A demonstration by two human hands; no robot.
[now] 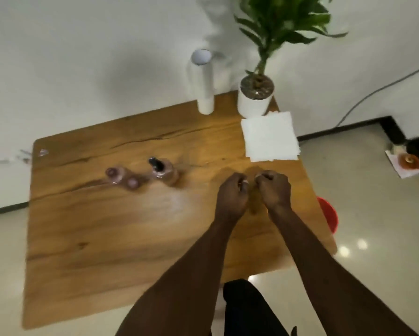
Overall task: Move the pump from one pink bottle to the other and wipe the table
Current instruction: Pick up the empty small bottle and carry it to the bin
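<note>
Two pink bottles stand left of centre on the wooden table (106,238). The right bottle (166,174) carries a black pump (154,163). The left bottle (116,175) has an open neck, and a small pink cap (132,183) lies beside it. A stack of white paper napkins (270,137) rests at the table's far right. My left hand (232,192) and my right hand (274,187) hover side by side over the table's right half, both curled into fists with nothing visible in them. The image is blurred.
A tall white cylinder (203,81) and a potted green plant (255,95) stand at the table's back edge. A red bucket (328,217) sits on the floor by the right edge. A small clear object (43,152) lies at the far left corner.
</note>
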